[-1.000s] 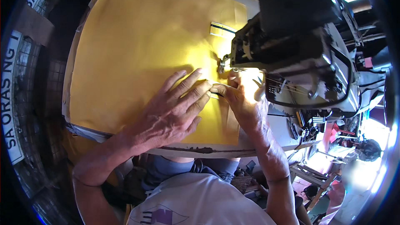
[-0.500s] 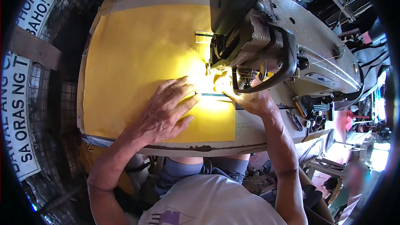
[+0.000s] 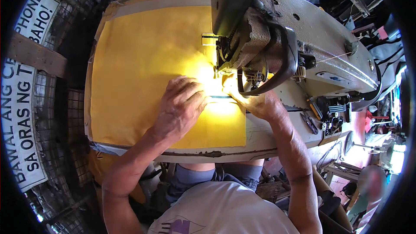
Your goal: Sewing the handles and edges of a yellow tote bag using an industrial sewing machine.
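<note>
A large yellow sheet (image 3: 138, 82) lies flat under the head of a sewing machine (image 3: 255, 39). A short pale strip with a dark stripe (image 3: 220, 97) rests on it just in front of the needle area. My left hand (image 3: 182, 108) is at the strip's left end, its fingers bent and drawn together there. From the right, my right hand (image 3: 258, 104) reaches below the machine head, its fingers curled at the strip's other end. Glare and the machine's guard partly hide those fingertips. A second striped piece (image 3: 209, 39) lies farther back, beside the machine head.
A screwdriver (image 3: 315, 108) and dark pliers (image 3: 309, 123) lie right of my right forearm. The pale tabletop's worn front edge (image 3: 216, 154) runs before my lap. Wire mesh with a lettered sign (image 3: 21, 125) stands at the left. A fan (image 3: 349, 143) is at the lower right.
My left hand was lying flatter with spread fingers; its fingers are now bent and gathered at the strip's end. My right hand stays in nearly the same place. The view has shifted slightly.
</note>
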Demonstrator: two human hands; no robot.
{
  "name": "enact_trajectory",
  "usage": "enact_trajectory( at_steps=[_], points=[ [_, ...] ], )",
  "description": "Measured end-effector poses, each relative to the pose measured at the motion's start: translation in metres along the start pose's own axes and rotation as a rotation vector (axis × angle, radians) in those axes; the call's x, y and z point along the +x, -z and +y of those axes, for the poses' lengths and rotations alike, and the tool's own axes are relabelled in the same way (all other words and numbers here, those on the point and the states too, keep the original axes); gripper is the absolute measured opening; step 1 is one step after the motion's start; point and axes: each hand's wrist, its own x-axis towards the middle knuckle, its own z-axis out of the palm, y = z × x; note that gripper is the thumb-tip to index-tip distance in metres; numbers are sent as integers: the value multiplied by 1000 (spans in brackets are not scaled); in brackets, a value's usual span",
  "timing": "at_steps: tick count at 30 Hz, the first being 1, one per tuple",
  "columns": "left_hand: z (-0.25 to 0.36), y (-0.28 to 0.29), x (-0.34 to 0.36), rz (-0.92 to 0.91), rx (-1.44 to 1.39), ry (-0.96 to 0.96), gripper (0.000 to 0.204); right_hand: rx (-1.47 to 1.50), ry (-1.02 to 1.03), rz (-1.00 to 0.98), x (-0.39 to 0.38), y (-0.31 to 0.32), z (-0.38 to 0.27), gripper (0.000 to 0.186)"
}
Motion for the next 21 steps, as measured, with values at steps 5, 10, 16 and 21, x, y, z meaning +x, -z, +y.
enact_trajectory(
  at_steps=[5, 10, 16, 21],
  points=[
    [-5, -5, 3, 3, 50, -32, 16, 76, -46, -1, 1, 7, -7, 27],
    [0, -6, 3, -45, 5, 91, 16, 280, -222, -63, 4, 13, -13, 24],
    [-3, -8, 4, -33, -26, 54, 17, 315, -127, 57, 9, 13, -11, 30],
    [-9, -10, 4, 5, -48, 20, 15, 528, 21, 113, 12, 20, -3, 30]
  ],
)
